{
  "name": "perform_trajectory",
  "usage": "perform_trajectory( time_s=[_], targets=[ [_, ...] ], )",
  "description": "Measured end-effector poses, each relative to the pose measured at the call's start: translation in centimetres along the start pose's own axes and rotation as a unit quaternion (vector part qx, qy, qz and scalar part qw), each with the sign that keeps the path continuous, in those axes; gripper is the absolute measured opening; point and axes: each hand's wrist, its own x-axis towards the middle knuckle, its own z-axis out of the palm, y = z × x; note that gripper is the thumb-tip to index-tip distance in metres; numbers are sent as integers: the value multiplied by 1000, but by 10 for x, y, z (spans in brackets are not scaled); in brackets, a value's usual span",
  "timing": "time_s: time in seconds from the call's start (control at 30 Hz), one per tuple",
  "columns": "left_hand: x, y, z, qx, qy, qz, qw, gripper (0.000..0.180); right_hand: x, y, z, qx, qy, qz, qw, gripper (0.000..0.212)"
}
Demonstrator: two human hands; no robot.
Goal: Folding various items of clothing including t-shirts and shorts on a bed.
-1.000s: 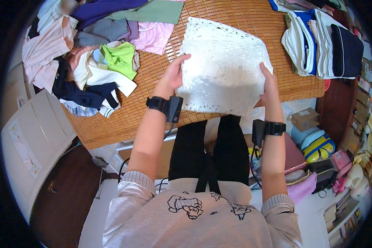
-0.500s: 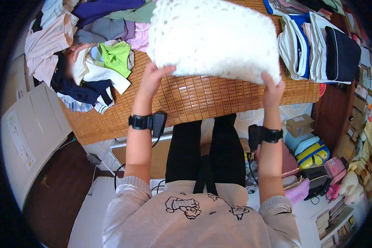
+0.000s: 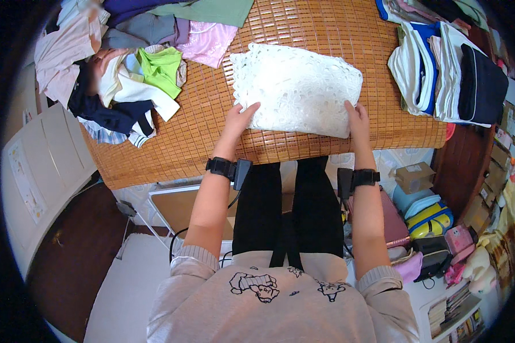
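Note:
A folded white lace garment with a scalloped, cut-out pattern lies at or just over the woven bamboo mat in front of me. My left hand pinches its near left corner, thumb on top. At the near right corner, my right hand grips the cloth between thumb and fingers. The fingers under the cloth are partly hidden. Both wrists wear black straps with small black boxes.
Left on the mat lies a loose heap of clothes, with a lime green top and a pink satiny piece. Folded garments stand in a row at the right. Below right are a cardboard box and several bags.
The white lace garment has come down and toward me, from raised to mat level, and looks smaller and flatter. Both hands moved inward with it, still gripping its near corners.

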Motion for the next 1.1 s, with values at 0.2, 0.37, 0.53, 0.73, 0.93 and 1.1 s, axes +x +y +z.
perform_trajectory(
  time_s=[0.2,0.37,0.53,0.73,0.93,1.1],
  targets=[
    [6,-17,-6,-20,-16,72,997,29,-1,-24,5,68,-79,-158,982,24],
    [-12,-26,-9,-54,66,187,979,25,-6,-35,6,85,-77,-195,974,23],
    [-1,-50,-13,-71,25,105,992,24,33,6,14,56,-47,-136,988,24],
    [11,-60,-9,-79,66,134,986,38,19,15,15,18,-43,-147,988,26],
    [17,-65,-4,148,214,163,952,59,9,25,13,-139,61,-165,975,41],
    [20,-74,-12,191,235,141,943,59,7,47,17,-201,129,-204,949,53]
  ],
)
